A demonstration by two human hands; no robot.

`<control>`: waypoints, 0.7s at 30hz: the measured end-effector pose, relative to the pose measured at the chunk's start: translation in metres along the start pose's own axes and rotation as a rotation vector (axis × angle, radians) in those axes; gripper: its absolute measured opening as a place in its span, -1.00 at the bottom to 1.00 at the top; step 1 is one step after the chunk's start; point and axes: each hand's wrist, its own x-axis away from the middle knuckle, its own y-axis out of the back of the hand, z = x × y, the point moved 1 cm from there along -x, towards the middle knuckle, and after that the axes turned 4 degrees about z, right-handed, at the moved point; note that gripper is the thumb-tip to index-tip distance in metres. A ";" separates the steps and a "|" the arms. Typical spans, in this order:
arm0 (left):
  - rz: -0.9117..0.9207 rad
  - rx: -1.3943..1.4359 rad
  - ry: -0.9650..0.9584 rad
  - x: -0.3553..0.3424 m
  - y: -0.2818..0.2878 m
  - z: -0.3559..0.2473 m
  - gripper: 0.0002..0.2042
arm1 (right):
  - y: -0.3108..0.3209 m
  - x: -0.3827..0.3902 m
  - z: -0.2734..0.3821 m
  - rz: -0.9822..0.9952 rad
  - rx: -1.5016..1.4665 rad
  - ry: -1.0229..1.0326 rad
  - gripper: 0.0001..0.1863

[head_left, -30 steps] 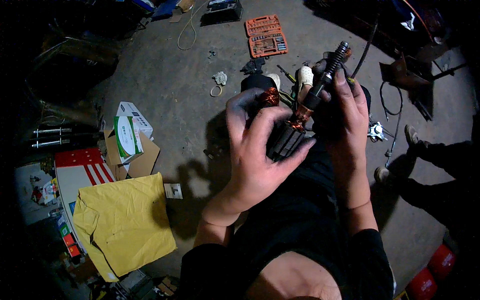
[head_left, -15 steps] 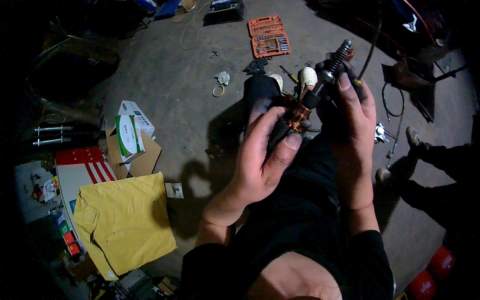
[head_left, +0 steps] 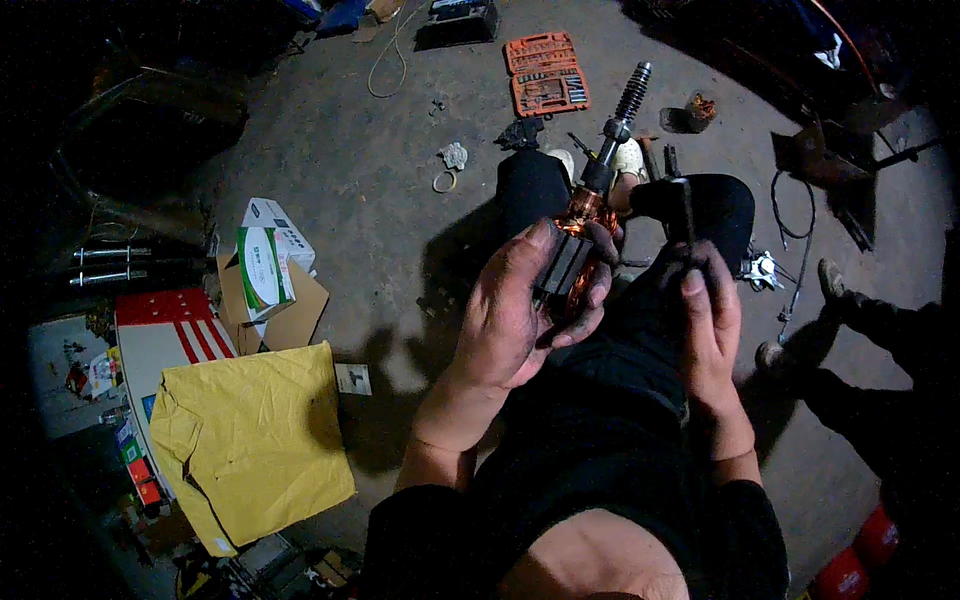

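A motor armature (head_left: 568, 264) with a dark slotted core, copper windings and a long shaft leans up and away in front of me. My left hand (head_left: 500, 305) is wrapped round the core, thumb on one side and blackened fingertips on the other. A coiled spring (head_left: 633, 92) sits at the shaft's far end. In my right hand (head_left: 712, 330) the fingers are closed on a thin dark rod (head_left: 687, 212) that points away from me; its lower end is hidden in the grip. The right hand is apart from the armature, above my thigh.
An orange socket set case (head_left: 549, 90) lies open on the floor ahead. Near it are a metal casting (head_left: 453, 156) and a ring (head_left: 444, 181). A yellow sheet (head_left: 265, 440) and a cardboard box (head_left: 305, 318) are at left. Another person's shoe (head_left: 830, 282) shows at right.
My right hand has left the spring end and drawn back toward me with the dark rod. The left hand has shifted from the windings to grip the core.
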 end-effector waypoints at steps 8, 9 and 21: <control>0.000 0.158 0.114 -0.006 0.006 0.000 -0.51 | -0.006 -0.005 -0.005 0.137 0.139 0.036 -0.81; 0.002 0.166 0.111 -0.006 0.005 0.000 -0.51 | -0.006 -0.007 -0.006 0.142 0.171 0.093 -0.81; -0.042 0.220 0.082 -0.010 0.004 0.002 -0.54 | -0.009 -0.010 -0.009 0.090 0.265 0.136 -0.88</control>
